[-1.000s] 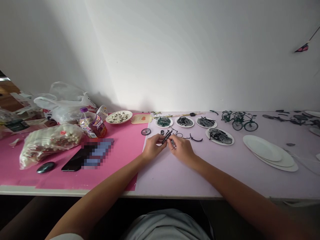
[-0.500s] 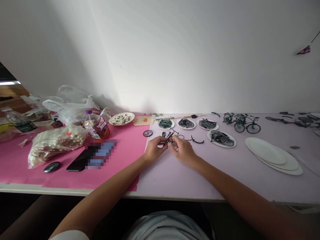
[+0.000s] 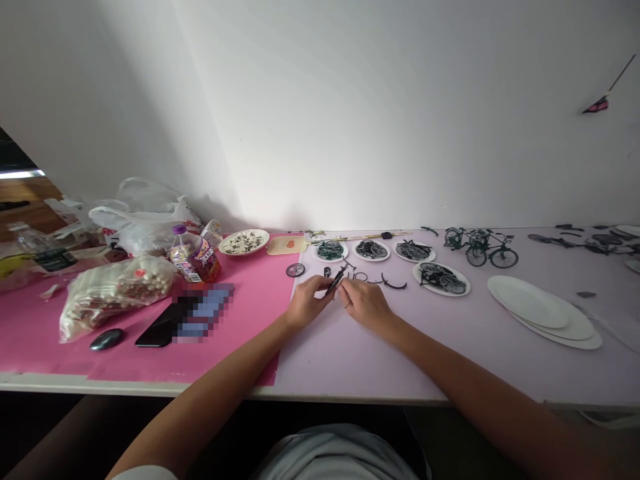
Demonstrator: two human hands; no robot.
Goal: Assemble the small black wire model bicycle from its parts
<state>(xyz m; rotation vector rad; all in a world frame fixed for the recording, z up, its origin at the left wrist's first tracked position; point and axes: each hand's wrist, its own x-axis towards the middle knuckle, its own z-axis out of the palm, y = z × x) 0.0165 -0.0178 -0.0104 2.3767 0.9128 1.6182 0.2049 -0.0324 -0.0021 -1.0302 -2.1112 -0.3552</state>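
My left hand (image 3: 309, 305) is closed, its thumb and fingers gripping a dark toy bicycle part (image 3: 336, 281) with thin bars at its far end. Close beside it, my right hand (image 3: 369, 305) is bent inward, fingertips pinched together at the same part; whether a smaller piece sits between them is hidden. A small toy wheel (image 3: 295, 270) lies to the left of my hands. Just beyond them is a little black piece (image 3: 327, 272). To the right lie a thin ring (image 3: 362, 276) and a curved black strip (image 3: 394, 283).
Small plates of dark parts (image 3: 330, 259) line the back, with a fuller plate (image 3: 419, 287) nearer. Assembled toy bicycles (image 3: 493, 253) stand at right, behind stacked white plates (image 3: 530, 303). Leftward are a phone (image 3: 163, 325), a mouse (image 3: 107, 339), a bottle (image 3: 193, 257) and a bulging plastic bag (image 3: 115, 287).
My right hand's fingers have drawn together and turned inward against the held part. My left hand keeps its grip. The whole view has shifted slightly.
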